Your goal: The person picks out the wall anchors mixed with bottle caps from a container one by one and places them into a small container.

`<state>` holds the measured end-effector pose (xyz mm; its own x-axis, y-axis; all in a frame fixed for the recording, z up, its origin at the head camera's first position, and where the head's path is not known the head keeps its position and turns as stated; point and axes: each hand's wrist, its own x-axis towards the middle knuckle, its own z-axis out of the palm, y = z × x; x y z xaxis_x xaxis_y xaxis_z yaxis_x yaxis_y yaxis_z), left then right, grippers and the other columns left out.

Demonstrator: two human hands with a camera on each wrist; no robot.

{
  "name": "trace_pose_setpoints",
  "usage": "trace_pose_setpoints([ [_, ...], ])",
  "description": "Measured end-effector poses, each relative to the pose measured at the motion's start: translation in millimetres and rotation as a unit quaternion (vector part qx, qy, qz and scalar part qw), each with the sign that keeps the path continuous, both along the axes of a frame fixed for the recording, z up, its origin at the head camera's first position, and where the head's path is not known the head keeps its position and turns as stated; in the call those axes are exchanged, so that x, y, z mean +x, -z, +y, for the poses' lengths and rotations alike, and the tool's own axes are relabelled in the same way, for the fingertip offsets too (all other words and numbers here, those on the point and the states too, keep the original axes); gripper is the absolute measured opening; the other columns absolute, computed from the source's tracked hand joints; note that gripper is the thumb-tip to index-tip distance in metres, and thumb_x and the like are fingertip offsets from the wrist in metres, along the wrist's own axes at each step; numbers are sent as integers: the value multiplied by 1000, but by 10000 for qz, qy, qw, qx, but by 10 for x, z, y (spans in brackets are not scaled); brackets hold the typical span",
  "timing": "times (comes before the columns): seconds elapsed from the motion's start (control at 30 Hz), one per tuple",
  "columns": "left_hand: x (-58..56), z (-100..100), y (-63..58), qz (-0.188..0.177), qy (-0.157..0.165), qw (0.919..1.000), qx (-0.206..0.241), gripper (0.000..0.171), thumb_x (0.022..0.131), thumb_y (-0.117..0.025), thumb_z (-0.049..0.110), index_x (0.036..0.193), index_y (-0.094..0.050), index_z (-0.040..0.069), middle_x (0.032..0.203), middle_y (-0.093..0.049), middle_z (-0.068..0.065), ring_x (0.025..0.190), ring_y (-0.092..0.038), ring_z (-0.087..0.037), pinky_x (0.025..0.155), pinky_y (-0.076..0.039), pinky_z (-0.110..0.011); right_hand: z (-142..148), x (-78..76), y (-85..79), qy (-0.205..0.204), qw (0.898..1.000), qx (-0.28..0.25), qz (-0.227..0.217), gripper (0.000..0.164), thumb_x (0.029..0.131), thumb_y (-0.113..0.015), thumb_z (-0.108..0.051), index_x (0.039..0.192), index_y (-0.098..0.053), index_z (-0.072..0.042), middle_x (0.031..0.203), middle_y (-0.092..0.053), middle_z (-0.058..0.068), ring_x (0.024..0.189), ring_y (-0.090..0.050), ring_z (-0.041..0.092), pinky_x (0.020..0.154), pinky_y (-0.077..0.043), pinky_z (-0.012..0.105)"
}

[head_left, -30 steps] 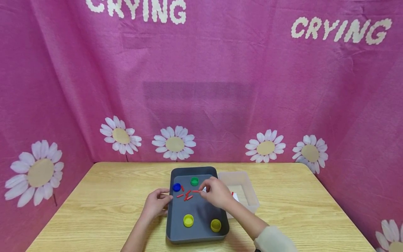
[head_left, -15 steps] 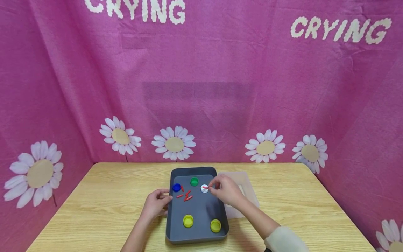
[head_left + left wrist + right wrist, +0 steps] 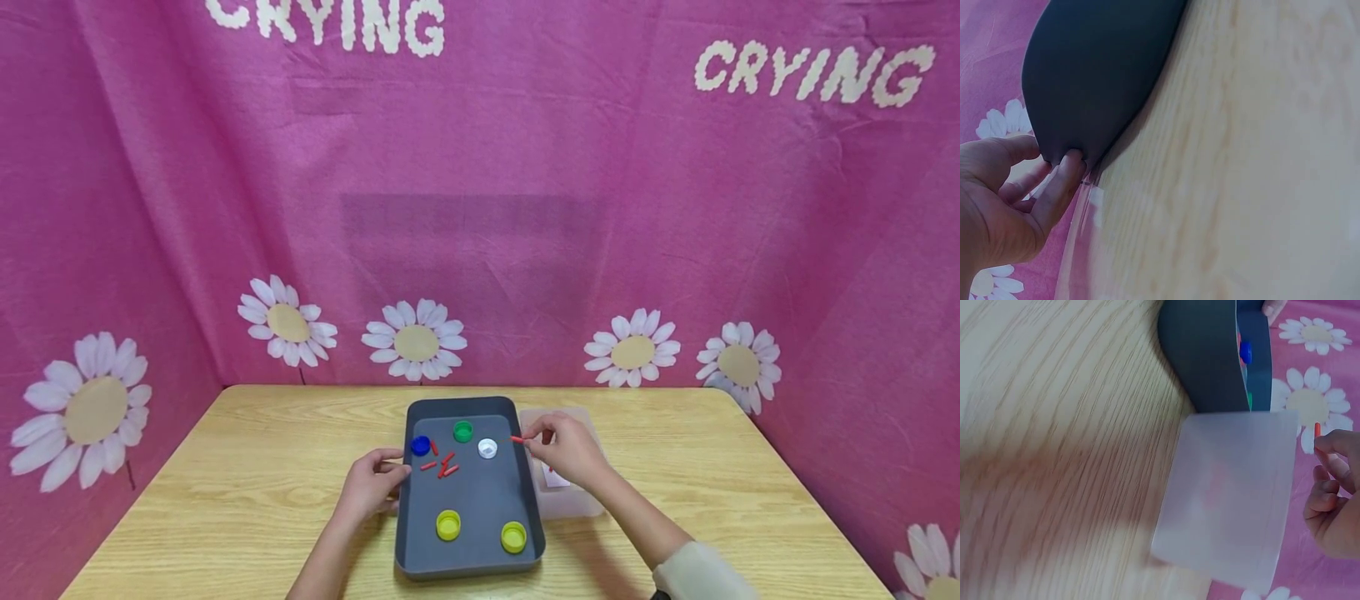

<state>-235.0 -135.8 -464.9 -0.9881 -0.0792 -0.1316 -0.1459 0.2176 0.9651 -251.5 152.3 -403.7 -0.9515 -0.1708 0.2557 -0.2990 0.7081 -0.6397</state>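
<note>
My right hand point(image 3: 570, 452) pinches a small red stick point(image 3: 517, 439) between thumb and fingertips, above the right rim of the grey tray point(image 3: 480, 500). The stick point(image 3: 1317, 430) also shows in the right wrist view. My left hand point(image 3: 369, 485) holds the tray's left side, with thumb and fingers at its edge point(image 3: 1063, 153) in the left wrist view. Inside the tray, several more red sticks point(image 3: 447, 460) lie loosely near a blue bottle cap point(image 3: 421, 446). A white cap point(image 3: 487, 449) sits close to the right wall.
A green cap point(image 3: 463, 431) stands at the tray's far end, two yellow caps point(image 3: 448, 525) at its near end. A translucent plastic box point(image 3: 573, 504) adjoins the tray on the right, holding a white piece with red on it point(image 3: 556, 477). Both rest on a wooden table point(image 3: 262, 500).
My right hand has moved right with the red stick, from over the tray's middle to its right rim beside the box. The white cap is uncovered. My left hand has stayed put.
</note>
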Motion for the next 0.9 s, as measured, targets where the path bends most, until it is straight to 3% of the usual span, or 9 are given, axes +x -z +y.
trace_pose_setpoints([
  [0.4,-14,-4,16,-31,-11,10000,-17,37,87,-63,10,121,-55,-3,101,-65,-19,70,-62,-16,55,-56,-32,334,-96,69,363,9990,110,-218,4,80,-68,-10,83,-69,-9,72,-54,2,64,-46,12,56,-38,24],
  [0.9,-3,0,9,-65,-12,10000,-67,37,88,-62,11,121,-54,-3,103,-65,-19,73,-63,-17,55,-56,-32,499,-245,120,639,9975,-29,-297,7,81,-65,-10,84,-69,-6,70,-53,3,65,-45,14,56,-37,25],
])
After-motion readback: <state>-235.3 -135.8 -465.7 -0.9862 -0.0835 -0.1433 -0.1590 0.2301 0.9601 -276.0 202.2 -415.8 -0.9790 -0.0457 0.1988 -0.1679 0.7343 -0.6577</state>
